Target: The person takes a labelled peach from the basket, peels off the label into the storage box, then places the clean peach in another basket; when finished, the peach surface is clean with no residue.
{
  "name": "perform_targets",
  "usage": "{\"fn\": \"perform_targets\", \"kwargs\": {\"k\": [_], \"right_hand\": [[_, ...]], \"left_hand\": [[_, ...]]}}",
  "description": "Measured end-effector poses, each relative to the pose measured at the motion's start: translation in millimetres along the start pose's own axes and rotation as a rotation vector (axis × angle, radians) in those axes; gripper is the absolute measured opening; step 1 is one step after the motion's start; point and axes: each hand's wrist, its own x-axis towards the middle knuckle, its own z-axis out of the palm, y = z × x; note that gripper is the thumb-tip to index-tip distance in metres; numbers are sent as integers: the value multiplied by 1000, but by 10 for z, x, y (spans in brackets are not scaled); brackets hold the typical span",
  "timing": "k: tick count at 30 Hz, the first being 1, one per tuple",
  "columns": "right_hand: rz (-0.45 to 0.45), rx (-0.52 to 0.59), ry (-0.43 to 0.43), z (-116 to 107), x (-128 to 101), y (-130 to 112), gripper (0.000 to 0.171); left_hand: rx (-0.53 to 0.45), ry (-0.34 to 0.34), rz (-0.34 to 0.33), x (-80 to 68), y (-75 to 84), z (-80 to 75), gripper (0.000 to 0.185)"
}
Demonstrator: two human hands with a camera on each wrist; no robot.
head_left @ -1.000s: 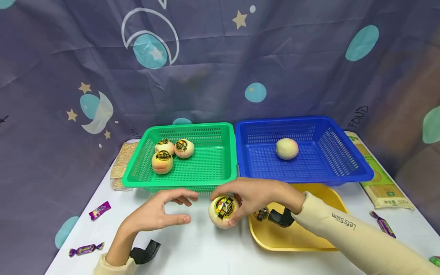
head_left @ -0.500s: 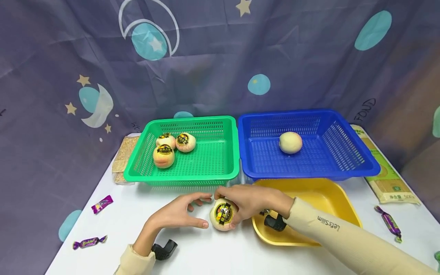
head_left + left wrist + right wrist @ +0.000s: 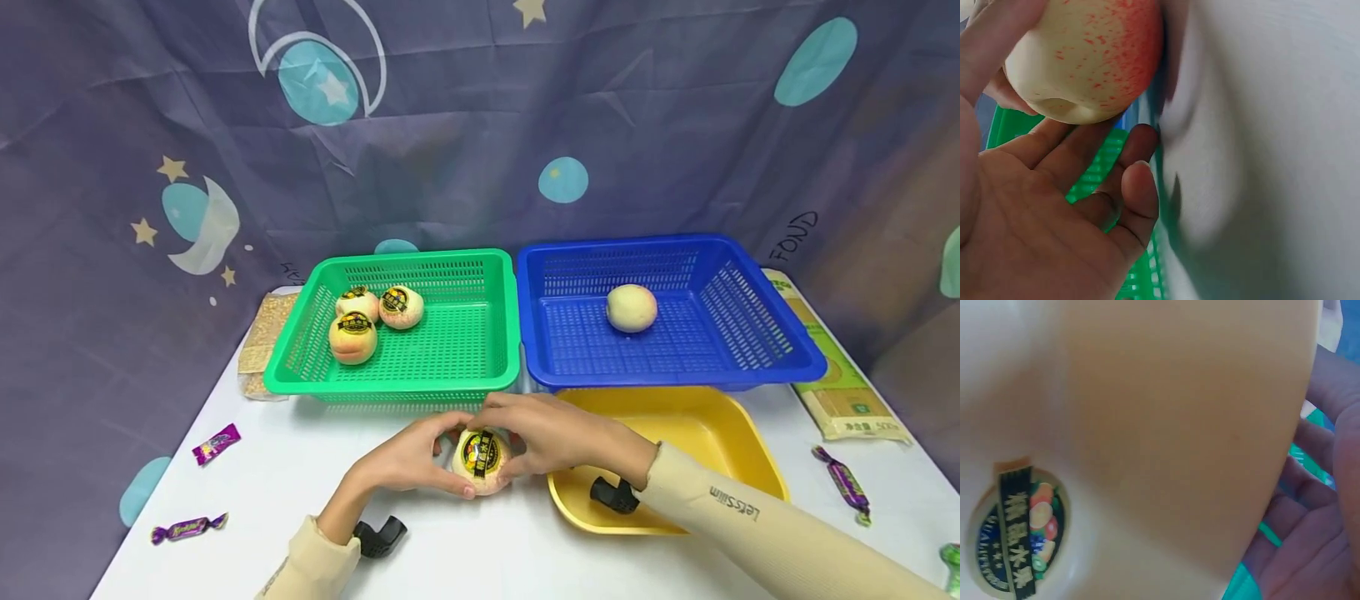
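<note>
A pale peach [image 3: 482,461] with a black and gold sticker is between the two hands, just in front of the green basket. My left hand [image 3: 416,457] holds its left side, thumb in front and fingers behind. From the right, my right hand [image 3: 542,432] grips the same peach with thumb and fingers. The left wrist view shows the red-speckled underside of the peach [image 3: 1094,62] above the curled lower fingers of my left hand [image 3: 1054,200]. In the right wrist view my right hand [image 3: 1310,512] is partly visible beyond the yellow bin, and the peach is mostly hidden.
The green basket [image 3: 450,350] holds three stickered peaches [image 3: 353,338]. Beside it, the blue basket [image 3: 585,346] contains one plain peach [image 3: 632,308]. Under my right forearm is the yellow bin [image 3: 720,450], with a fruit sticker [image 3: 1019,534] inside. Wrapped candies [image 3: 189,528] and bagged food [image 3: 847,392] lie around.
My left hand has moved right and closed on the left side of the peach. My right hand has kept its grip, and the peach has tilted slightly.
</note>
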Motion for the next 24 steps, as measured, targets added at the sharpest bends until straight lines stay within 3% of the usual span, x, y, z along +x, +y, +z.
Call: {"fn": "perform_targets", "kwargs": {"k": [4, 15, 24], "right_hand": [[27, 33, 28, 9, -54, 18, 63], [-18, 319, 81, 34, -110, 87, 39], [66, 283, 171, 21, -68, 2, 6]], "left_hand": [[-19, 17, 2, 31, 4, 26, 76], [-19, 51, 6, 64, 18, 81, 75], [33, 13, 67, 83, 77, 77, 75]]}}
